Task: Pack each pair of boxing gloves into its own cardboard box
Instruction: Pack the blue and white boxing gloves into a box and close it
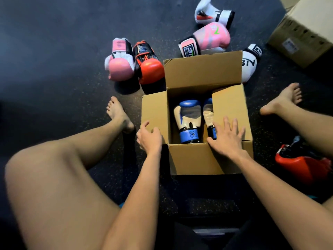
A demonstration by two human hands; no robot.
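the right hand (227, 137) lies flat on the cardboard box (203, 159), fingers straight and spread across the right flap, the heel of the palm at the near rim; the left hand (149, 137) is against the near corner of the left flap with its fingers half curled and thumb raised, and whether it truly grips the flap cannot be told, since the fingertips are hidden behind the hand itself. the box stands open on the floor (54, 51) between the person's bare legs, its far flap upright. inside it one blue and white glove (189, 121) stands cuff toward the near wall, in full view; the second blue glove (208, 114) just beside it is mostly covered by the right flap and the right hand. beyond the box's left corner lie a pink glove (119, 67) and a red and black glove (149, 67), touching each other. behind the far flap a pink striped glove (210, 37) is partly cut off by the flap's edge, with a white and red glove (212, 12) farther back. a white lettered glove (250, 64) peeks out past the box's far right corner, its lettering only partly readable. right of the box a red glove (302, 165) is half hidden by a leg, and a second carton (302, 31) far right of the box runs out of view
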